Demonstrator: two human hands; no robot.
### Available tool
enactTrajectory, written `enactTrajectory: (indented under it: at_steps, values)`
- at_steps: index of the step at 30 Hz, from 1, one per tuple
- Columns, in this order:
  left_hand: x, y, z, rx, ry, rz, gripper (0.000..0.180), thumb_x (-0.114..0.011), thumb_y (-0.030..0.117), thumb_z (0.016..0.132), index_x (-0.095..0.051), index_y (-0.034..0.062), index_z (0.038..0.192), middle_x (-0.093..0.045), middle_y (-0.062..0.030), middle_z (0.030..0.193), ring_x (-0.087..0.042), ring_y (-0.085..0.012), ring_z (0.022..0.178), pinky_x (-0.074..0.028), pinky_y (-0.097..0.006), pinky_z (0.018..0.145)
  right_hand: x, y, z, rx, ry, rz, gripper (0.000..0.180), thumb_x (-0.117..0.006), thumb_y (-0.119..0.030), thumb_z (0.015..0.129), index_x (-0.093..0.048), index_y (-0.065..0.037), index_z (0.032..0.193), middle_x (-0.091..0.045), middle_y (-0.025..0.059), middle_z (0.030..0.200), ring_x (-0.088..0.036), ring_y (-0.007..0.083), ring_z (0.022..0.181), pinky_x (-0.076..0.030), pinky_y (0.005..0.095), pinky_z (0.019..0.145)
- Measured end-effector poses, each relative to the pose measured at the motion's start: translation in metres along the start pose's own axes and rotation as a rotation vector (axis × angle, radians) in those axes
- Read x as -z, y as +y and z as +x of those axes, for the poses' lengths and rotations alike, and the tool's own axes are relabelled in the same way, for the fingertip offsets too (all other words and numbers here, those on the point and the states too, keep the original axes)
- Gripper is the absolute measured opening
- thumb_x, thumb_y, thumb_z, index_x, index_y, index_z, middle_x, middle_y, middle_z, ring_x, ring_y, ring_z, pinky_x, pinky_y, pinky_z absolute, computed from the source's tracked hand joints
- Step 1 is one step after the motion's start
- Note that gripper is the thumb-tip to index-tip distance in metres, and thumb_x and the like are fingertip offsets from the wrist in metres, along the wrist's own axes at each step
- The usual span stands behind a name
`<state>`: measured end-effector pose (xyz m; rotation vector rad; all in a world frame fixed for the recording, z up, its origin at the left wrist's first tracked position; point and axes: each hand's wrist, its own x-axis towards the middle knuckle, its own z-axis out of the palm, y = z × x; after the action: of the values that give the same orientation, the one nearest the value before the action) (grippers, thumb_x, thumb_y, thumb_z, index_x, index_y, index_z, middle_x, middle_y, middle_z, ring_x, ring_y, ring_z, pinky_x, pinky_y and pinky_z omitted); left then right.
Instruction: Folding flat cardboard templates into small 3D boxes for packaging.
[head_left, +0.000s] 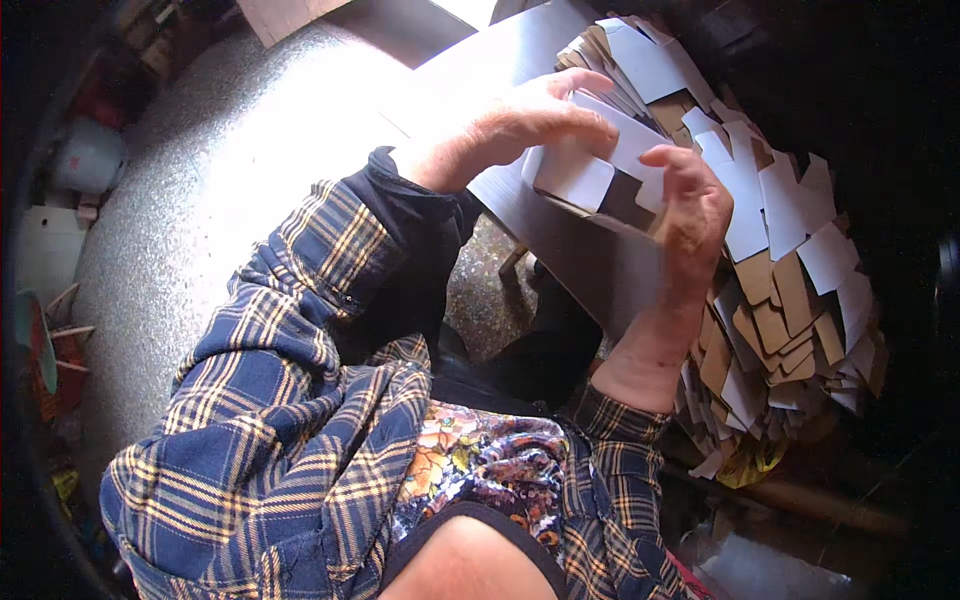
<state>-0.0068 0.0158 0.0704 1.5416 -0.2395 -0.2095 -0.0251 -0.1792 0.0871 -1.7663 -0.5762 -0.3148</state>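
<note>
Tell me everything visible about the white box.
The white box looks like thin folded card, matte and plain. It is partly open: one flap shows beside a dark gap into the interior. It sits tilted above the grey tabletop. The left hand grips its upper part; the right hand curls at its right side, contact blurred.

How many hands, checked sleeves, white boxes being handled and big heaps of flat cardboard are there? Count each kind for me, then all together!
Hands: 2, a left hand and a right hand
Checked sleeves: 2, a left sleeve and a right sleeve
White box being handled: 1
Heap of flat cardboard: 1
Total: 6
</note>
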Motion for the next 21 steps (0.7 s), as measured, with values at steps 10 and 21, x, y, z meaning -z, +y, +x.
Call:
enactTrajectory:
  at_steps: [10,21]
  values:
    - [-0.013,-0.025,0.019,0.001,0.025,0.148,0.064,-0.072,0.042,0.077,-0.054,0.0039,0.125,-0.057,-0.0131,0.118,-0.056,-0.0213,0.107,-0.046,-0.032,0.09,-0.018,0.033,-0.023,-0.063,0.272,-0.47,0.019,-0.062,-0.019,0.083,-0.063,-0.005,0.071,-0.059,0.0077,0.064,-0.052,0.023,0.063,-0.043,0.0346,0.059]
    - [-0.018,-0.049,0.036,-0.279,0.115,0.582,0.043,-0.074,0.043,0.077,-0.07,0.0061,0.099,-0.068,-0.0123,0.095,-0.065,-0.0179,0.091,-0.05,-0.031,0.084,-0.019,0.049,-0.039,0.2,0.269,-0.608,0.023,-0.059,-0.027,0.087,-0.066,-0.007,0.078,-0.064,0.0091,0.076,-0.053,0.0296,0.069,-0.045,0.0387,0.064]
